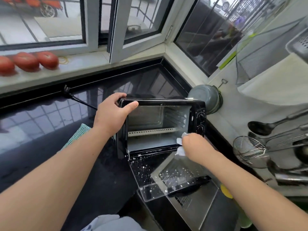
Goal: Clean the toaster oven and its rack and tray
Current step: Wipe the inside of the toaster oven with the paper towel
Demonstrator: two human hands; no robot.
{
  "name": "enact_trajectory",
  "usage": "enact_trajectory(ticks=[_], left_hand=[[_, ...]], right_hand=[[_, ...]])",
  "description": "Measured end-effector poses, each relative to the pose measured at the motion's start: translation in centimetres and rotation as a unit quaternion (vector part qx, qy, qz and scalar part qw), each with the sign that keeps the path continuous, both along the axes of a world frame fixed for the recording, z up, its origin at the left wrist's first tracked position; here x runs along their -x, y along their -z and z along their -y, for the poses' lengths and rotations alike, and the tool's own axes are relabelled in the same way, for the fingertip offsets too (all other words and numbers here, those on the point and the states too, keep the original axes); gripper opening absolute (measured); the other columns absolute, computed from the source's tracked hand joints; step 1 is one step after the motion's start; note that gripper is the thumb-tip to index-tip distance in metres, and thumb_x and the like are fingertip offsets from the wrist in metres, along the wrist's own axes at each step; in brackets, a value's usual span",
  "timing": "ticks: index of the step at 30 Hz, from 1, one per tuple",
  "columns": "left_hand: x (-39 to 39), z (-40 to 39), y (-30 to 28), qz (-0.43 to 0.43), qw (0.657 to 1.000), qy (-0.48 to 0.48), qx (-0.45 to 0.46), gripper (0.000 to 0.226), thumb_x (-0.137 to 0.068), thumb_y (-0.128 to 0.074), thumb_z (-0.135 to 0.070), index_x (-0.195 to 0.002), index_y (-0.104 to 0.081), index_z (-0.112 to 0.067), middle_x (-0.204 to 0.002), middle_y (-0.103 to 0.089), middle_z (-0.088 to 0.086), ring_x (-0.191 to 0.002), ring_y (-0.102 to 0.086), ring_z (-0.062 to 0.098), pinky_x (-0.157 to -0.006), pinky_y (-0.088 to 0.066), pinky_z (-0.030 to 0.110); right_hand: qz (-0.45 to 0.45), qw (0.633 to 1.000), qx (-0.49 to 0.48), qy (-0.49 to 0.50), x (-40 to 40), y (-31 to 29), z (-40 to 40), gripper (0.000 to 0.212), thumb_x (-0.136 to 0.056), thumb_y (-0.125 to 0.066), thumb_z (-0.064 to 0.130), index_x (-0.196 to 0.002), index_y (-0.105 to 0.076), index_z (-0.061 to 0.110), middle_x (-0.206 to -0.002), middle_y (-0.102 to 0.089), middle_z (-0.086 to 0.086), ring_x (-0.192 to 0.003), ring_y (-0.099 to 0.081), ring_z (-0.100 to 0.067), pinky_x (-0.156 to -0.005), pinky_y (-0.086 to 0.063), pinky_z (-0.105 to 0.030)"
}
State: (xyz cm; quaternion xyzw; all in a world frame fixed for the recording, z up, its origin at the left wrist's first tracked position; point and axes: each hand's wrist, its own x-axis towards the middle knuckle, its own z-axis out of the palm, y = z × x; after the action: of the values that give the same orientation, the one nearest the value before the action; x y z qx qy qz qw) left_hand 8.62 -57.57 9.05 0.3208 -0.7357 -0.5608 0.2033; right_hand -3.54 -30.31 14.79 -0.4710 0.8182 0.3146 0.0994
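While left hand [111,114] fingers curl over black metal toaster oven [160,125] top-left corner, steadying it | right hand [194,145] fingers bunched on white crumpled wipe [180,148], at cavity's near-right edge | door [160,172] down, spattered

Location: home kitchen. Indicators: dark stone countertop [50,117], tomatoes [26,61] on the windowsill, ladle [266,125] and wire skimmer [248,150] hanging at right.

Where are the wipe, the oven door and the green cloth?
wipe [180,150], head view, its lower white fold
oven door [143,167], head view, its spattered black frame
green cloth [78,134], head view, its striped upper part
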Motion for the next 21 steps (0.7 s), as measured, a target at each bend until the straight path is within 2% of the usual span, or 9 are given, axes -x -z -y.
enact_trajectory(ticks=[2,4,7,9,12,15,18,19,21], left_hand=[[0.0,-0.1,0.0,0.003,1.0,-0.001,0.005,0.056,-0.082,-0.074,-0.064,-0.129,-0.066,-0.035,-0.12,-0.064,-0.012,-0.113,-0.056,0.01,-0.096,-0.041,0.028],[0.1,-0.1,0.1,0.004,1.0,-0.007,0.01,0.059,-0.079,-0.072,-0.068,-0.128,-0.067,-0.036,-0.119,-0.064,-0.012,-0.113,-0.056,0.01,-0.099,-0.042,0.03],[0.2,0.1,0.3,0.004,1.0,-0.012,0.017,0.061,-0.077,-0.071,-0.069,-0.128,-0.068,-0.036,-0.12,-0.065,-0.012,-0.116,-0.057,0.01,-0.102,-0.043,0.03],[0.4,0.2,0.5,-0.002,1.0,-0.007,0.013,0.062,-0.076,-0.072,-0.07,-0.128,-0.068,-0.035,-0.125,-0.065,-0.01,-0.121,-0.057,0.01,-0.105,-0.042,0.03],[0.5,0.5,0.5,-0.01,1.0,-0.005,-0.003,0.072,-0.067,-0.068,-0.079,-0.126,-0.067,-0.038,-0.133,-0.065,-0.009,-0.128,-0.056,0.012,-0.113,-0.042,0.036],[0.5,0.2,0.4,-0.014,1.0,-0.005,-0.007,0.073,-0.067,-0.067,-0.08,-0.127,-0.067,-0.038,-0.136,-0.064,-0.008,-0.131,-0.055,0.013,-0.114,-0.042,0.039],[0.3,0.0,0.5,-0.012,1.0,-0.005,0.0,0.071,-0.07,-0.068,-0.078,-0.128,-0.066,-0.039,-0.136,-0.063,-0.009,-0.131,-0.055,0.013,-0.112,-0.043,0.037],[0.4,0.1,0.5,-0.011,1.0,-0.004,0.001,0.071,-0.07,-0.068,-0.079,-0.129,-0.066,-0.039,-0.137,-0.063,-0.009,-0.131,-0.054,0.013,-0.112,-0.042,0.037],[0.4,0.3,0.5,-0.009,1.0,-0.001,0.0,0.073,-0.069,-0.066,-0.08,-0.129,-0.066,-0.038,-0.136,-0.063,-0.009,-0.13,-0.054,0.012,-0.11,-0.042,0.035]], right_hand=[[0.046,0.997,0.024,0.056,-2.3,-0.3,1.7,0.019,-0.09,-0.05,0.01,-0.101,-0.066,0.013,-0.103,-0.062,-0.008,-0.097,-0.063,-0.026,-0.08,-0.051,-0.034],[0.144,0.986,0.073,0.048,-5.4,-0.1,4.8,0.033,-0.085,-0.046,0.001,-0.105,-0.07,0.011,-0.112,-0.059,-0.01,-0.105,-0.059,-0.029,-0.09,-0.052,-0.04],[0.291,0.95,0.114,-0.002,-8.5,1.1,8.9,0.027,-0.081,-0.05,-0.003,-0.094,-0.072,0.005,-0.113,-0.06,-0.01,-0.108,-0.056,-0.031,-0.087,-0.05,-0.043],[0.329,0.935,0.131,-0.018,-9.0,1.5,9.4,0.021,-0.081,-0.05,-0.005,-0.083,-0.069,0.001,-0.109,-0.061,-0.012,-0.106,-0.054,-0.032,-0.085,-0.049,-0.043],[0.283,0.946,0.157,-0.007,-7.6,1.0,5.8,0.025,-0.086,-0.045,-0.005,-0.086,-0.066,0.009,-0.12,-0.056,-0.008,-0.113,-0.051,-0.028,-0.093,-0.046,-0.041],[0.146,0.979,0.122,0.074,-3.5,-0.5,0.6,0.029,-0.088,-0.046,-0.002,-0.108,-0.065,0.008,-0.119,-0.056,-0.008,-0.115,-0.053,-0.024,-0.096,-0.048,-0.034],[0.075,0.97,0.095,0.212,-0.2,-1.0,-1.8,0.024,-0.09,-0.046,0.006,-0.108,-0.063,0.005,-0.103,-0.052,-0.007,-0.104,-0.059,-0.031,-0.083,-0.049,-0.036],[0.068,0.965,0.097,0.232,-0.2,-0.6,-1.6,0.022,-0.091,-0.047,0.009,-0.107,-0.062,0.005,-0.099,-0.049,-0.008,-0.104,-0.06,-0.032,-0.081,-0.048,-0.035],[0.033,0.969,0.097,0.227,-1.3,0.1,-0.3,0.023,-0.09,-0.049,0.011,-0.108,-0.063,0.007,-0.104,-0.056,-0.009,-0.108,-0.059,-0.03,-0.082,-0.048,-0.034]])
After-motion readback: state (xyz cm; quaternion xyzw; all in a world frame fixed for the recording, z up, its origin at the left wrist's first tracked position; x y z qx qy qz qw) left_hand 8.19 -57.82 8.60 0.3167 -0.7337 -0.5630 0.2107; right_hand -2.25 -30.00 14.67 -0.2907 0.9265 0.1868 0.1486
